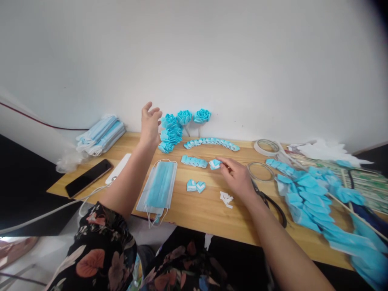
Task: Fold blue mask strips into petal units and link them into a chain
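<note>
My left hand (150, 124) is raised at the back of the table, fingers loosely bent and apart, with nothing in it. It is close to a cluster of blue folded flowers (170, 131). My right hand (238, 176) pinches the edge of a small folded blue piece with a white strip (215, 164). That piece is at the right end of a short row of folded blue pieces (194, 161). Behind lies a longer curved row (212, 141). Nearer me are two folded pieces (196, 186) with white strips, and a few small white strips (226, 199).
Face masks (160, 186) lie left of centre, and a mask stack (101, 134) is at the back left. A phone (88, 178) rests by a white cable. At right are tape rolls (266, 147), black-handled scissors (269, 202) and heaped blue fabric (312, 198).
</note>
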Demonstrator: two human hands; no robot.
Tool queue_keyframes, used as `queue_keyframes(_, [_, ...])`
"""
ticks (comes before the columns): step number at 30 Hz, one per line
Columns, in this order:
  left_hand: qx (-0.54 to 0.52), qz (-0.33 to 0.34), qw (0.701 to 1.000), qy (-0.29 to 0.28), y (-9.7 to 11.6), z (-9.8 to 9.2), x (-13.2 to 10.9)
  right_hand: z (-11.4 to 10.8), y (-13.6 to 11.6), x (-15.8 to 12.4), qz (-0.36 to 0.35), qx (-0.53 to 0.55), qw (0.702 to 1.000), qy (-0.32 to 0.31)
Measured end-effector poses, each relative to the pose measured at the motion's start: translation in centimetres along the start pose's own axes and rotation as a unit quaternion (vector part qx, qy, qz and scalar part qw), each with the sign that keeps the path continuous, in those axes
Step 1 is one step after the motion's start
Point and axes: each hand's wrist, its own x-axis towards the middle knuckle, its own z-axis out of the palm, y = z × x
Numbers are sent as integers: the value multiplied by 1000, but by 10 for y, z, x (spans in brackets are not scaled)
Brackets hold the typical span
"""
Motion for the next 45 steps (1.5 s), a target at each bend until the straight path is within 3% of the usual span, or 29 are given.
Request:
queue_keyframes(3, [-77, -46, 996, 2, -2, -1, -27, 0, -1, 0, -8, 1, 1000, 3])
queue_keyframes(6, [-98, -74, 992, 24, -20, -2, -46, -1, -3, 1, -15, 0, 1000, 4])
queue_keyframes(9, [-39, -56, 997, 44, -50, -2, -51, -1, -5, 1, -17, -1, 1000, 1])
queue_keyframes(12, [79, -8, 997, 18, -75, -2, -46, 1, -5, 0, -21, 5, 1000, -1])
queue_keyframes(15, [160, 14, 987, -2, -88, 1, -38, 1, -6, 0, -19, 6, 1000, -5])
queue_keyframes(24, [168, -24, 985, -31, -94, 14, -31, 0, -7, 0, -29, -15, 999, 0])
queue_keyframes(30, [154, -19, 988, -11, -108, 11, -23, 1, -6, 0, -29, -12, 999, 0])
queue_keyframes(34, [112, -25, 993, -27, -116, 9, -19, 1, -6, 0, -27, -14, 1000, -2])
queue_keyframes(45, [113, -45, 990, -74, -112, 5, -29, 2, -4, -1, -21, -20, 1000, -5])
